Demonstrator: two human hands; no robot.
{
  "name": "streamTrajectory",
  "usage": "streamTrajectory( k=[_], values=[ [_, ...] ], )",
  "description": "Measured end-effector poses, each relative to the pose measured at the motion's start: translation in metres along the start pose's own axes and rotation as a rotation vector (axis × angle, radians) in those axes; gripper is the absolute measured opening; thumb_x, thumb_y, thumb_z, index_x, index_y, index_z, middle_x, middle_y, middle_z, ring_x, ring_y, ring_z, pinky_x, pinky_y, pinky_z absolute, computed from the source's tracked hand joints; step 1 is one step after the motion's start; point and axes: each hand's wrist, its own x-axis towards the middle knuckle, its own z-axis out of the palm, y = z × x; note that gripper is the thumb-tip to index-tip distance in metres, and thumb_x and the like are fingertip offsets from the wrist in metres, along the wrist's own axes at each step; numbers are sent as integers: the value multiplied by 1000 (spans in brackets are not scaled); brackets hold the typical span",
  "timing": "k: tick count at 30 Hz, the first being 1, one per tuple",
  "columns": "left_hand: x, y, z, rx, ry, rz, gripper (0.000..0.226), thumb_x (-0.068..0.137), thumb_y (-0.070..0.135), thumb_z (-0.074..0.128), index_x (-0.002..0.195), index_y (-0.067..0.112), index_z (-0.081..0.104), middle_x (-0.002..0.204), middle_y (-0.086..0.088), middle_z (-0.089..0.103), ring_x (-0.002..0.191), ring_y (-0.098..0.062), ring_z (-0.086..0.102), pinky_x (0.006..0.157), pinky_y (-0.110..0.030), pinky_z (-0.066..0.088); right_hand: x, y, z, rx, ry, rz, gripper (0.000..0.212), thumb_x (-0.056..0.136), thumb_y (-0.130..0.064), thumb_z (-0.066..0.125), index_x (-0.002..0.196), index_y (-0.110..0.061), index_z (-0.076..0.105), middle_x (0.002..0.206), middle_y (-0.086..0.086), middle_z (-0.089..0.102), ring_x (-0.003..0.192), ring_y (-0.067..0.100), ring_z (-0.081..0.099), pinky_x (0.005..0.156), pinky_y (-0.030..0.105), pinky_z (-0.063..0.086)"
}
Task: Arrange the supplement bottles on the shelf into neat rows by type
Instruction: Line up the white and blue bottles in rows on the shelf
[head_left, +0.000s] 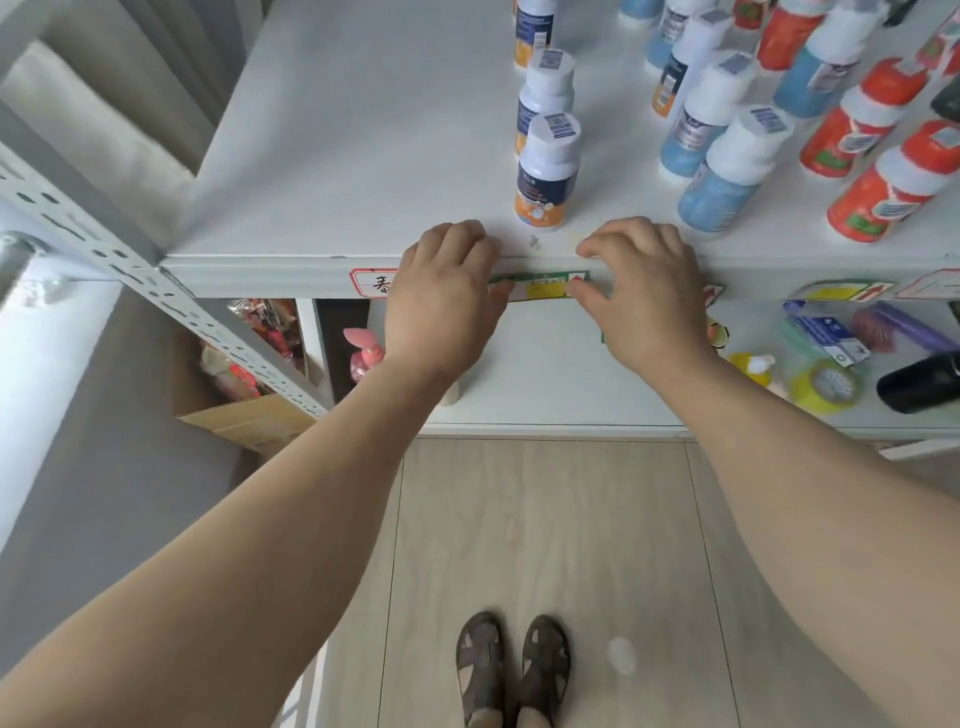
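Both the left hand (444, 296) and right hand (641, 291) rest empty, fingers curled, on the white shelf (337, 156) edge, the upright orange-banded white bottle (545, 174) just beyond, between them.

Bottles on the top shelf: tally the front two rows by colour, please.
Orange-bottomed bottles: 2
Blue bottles: 2
Red bottles: 2
Total: 6, not counting a dark thing cut off at the right edge.
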Motion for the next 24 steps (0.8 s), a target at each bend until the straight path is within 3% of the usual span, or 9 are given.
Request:
streamTrajectory(
  k=[10, 15, 20, 24],
  values=[
    [1, 2, -2, 12, -14, -18, 31, 81, 31, 60, 103, 10, 67, 107, -6, 65, 98, -31, 60, 80, -37, 47, 2, -1, 1, -18, -20, 50, 25, 80, -25, 74, 102, -16, 68, 107, 6, 63, 97, 33, 54, 82, 40, 41],
    [6, 10, -10, -40, -114, -141, 36, 81, 35, 64, 105, 8, 68, 110, -8, 64, 104, -33, 59, 84, -39, 49, 10, -6, -12, 12, -163, 110, 29, 83, -29, 73, 108, -16, 69, 112, 6, 62, 102, 34, 54, 87, 39, 40],
    [24, 23, -31, -205, -276, -382, 48, 89, 39, 62, 130, 13, 56, 132, -1, 55, 126, -23, 44, 97, -34, 40, 35, -18, -39, 363, -228, 311, 48, 86, -38, 70, 127, -16, 58, 129, 5, 58, 120, 24, 52, 99, 38, 42],
    [35, 26, -34, -309, -334, -451, 61, 89, 42, 62, 140, 12, 46, 140, -2, 50, 134, -20, 37, 105, -29, 31, 64, -33, -51, 528, -202, 362, 55, 84, -34, 72, 134, -19, 53, 136, 1, 53, 124, 16, 50, 102, 30, 40]
  ],
)
